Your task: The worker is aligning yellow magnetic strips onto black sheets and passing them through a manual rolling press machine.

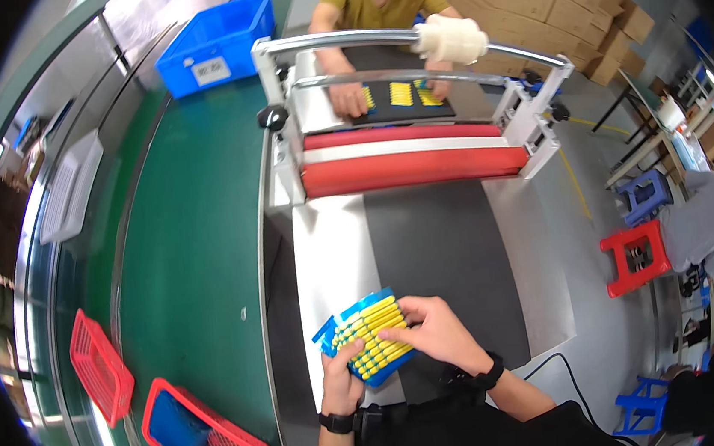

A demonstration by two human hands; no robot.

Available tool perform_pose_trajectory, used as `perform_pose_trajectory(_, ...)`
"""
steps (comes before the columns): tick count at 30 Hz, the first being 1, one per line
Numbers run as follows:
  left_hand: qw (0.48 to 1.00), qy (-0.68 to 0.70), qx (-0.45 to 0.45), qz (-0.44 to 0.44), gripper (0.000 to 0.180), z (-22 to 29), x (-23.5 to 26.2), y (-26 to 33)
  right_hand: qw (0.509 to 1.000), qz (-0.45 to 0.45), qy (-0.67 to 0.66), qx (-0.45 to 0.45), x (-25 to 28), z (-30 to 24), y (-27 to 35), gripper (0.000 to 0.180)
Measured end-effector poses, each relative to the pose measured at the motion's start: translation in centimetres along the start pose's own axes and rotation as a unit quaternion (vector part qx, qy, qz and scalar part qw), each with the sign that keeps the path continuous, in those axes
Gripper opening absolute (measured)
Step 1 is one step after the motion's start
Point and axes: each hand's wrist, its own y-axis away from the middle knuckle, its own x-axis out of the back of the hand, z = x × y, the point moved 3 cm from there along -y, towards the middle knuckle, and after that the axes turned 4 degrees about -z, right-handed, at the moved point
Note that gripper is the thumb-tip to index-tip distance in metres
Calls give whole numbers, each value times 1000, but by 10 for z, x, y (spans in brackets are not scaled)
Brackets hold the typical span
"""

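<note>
A blue sheet with rows of yellow rounded strips [377, 341] is held between both hands, over the near end of the machine's bed. My left hand [343, 377] grips its lower left side, thumb lying across the strips. At its right edge, my right hand [438, 329] pinches it with the thumb on top. A shiny blue flap sticks out at the sheet's upper left; whether it belongs to a second sheet I cannot tell. What the strips are is too small to make out.
A roller machine with red rollers [416, 168] stands ahead. Beyond it, a co-worker's hands [348, 99] touch yellow pieces on a black board [389, 113]. On the green table [187, 239] at left are a blue bin [219, 43] and red baskets [223, 442]. Stools [635, 258] stand right.
</note>
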Motion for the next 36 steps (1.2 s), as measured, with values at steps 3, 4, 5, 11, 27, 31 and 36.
perform_pose_trajectory(3,1000,12,-9,6,40,2,6,2,1000,-6,-2,1,-6,2,-4,26)
perform_pose_trajectory(4,1000,9,-5,13,40,2,7,3,1000,-4,-2,-1,-7,4,-4,26)
perform_pose_trajectory(5,1000,7,-2,19,39,2,8,4,1000,-2,-1,-2,-8,5,-5,26)
perform_pose_trajectory(11,1000,4,-6,18,39,3,11,4,1000,-4,12,-13,-8,9,-10,26)
perform_pose_trajectory(27,1000,3,8,-5,44,0,7,-5,997,18,-77,27,57,-8,-53,25)
perform_pose_trajectory(31,1000,-4,9,0,44,-1,-3,-6,992,91,-84,23,104,-8,-98,25)
perform_pose_trajectory(36,1000,-16,11,-5,42,-2,-2,-5,987,160,18,27,126,10,-133,23)
